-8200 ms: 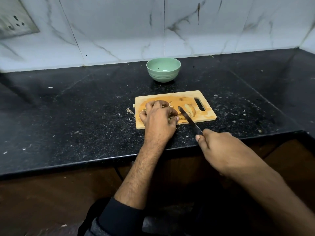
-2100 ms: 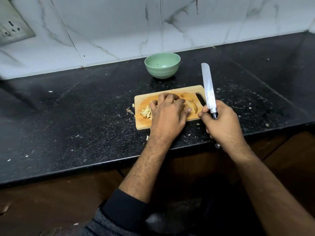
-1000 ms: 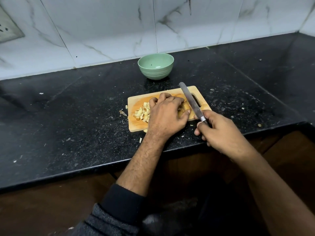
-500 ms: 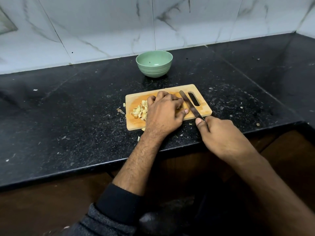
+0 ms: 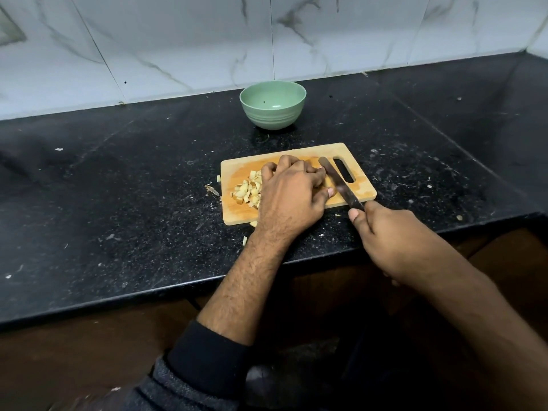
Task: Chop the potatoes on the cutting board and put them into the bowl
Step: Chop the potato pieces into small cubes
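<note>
Your left hand (image 5: 289, 192) lay on the wooden cutting board (image 5: 360, 173), its fingers curled down over a piece of potato that the hand itself hid from view, so how much of it was left could not be told. Your right hand (image 5: 391, 232) was clenched around the handle of the knife (image 5: 338, 182), the thumb forward along the top, and the blade ran slantwise across the board just beside your left fingertips, near the board's handle slot. A pile of chopped potato pieces (image 5: 247, 189) sat on the left part of the board, touching your left hand; a few stray bits had fallen onto the black countertop (image 5: 118, 203) at the board's near and left edges. The green bowl (image 5: 272, 105) stood beyond the board, near the marble-tiled wall (image 5: 178, 40), apart from the board.
</note>
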A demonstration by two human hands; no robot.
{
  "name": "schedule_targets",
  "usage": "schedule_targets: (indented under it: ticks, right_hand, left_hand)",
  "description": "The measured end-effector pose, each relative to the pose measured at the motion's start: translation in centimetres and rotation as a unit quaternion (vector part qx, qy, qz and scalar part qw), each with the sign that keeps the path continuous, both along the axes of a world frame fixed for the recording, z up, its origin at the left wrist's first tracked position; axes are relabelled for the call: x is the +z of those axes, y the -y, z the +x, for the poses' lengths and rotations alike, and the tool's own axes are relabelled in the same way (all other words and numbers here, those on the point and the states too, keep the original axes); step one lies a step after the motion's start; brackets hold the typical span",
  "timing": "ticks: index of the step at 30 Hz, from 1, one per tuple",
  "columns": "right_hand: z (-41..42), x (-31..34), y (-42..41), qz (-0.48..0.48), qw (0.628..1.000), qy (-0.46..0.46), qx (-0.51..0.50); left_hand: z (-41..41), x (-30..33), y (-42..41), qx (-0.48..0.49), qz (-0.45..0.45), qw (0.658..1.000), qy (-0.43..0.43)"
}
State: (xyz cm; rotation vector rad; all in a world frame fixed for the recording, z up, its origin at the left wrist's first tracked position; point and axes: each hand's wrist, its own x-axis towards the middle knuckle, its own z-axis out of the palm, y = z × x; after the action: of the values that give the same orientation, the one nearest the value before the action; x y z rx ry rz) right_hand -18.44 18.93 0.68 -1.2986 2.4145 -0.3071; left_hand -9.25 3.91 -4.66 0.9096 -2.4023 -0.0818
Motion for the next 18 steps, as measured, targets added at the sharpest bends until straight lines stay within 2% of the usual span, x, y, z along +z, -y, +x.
schedule_targets:
  ticks: [18]
  right_hand:
    - [0.5,0.2,3.7,0.069,0.996,-0.063,0.003]
  left_hand:
    - [0.0,0.0,0.4,-0.005,0.011,1.000,0.022]
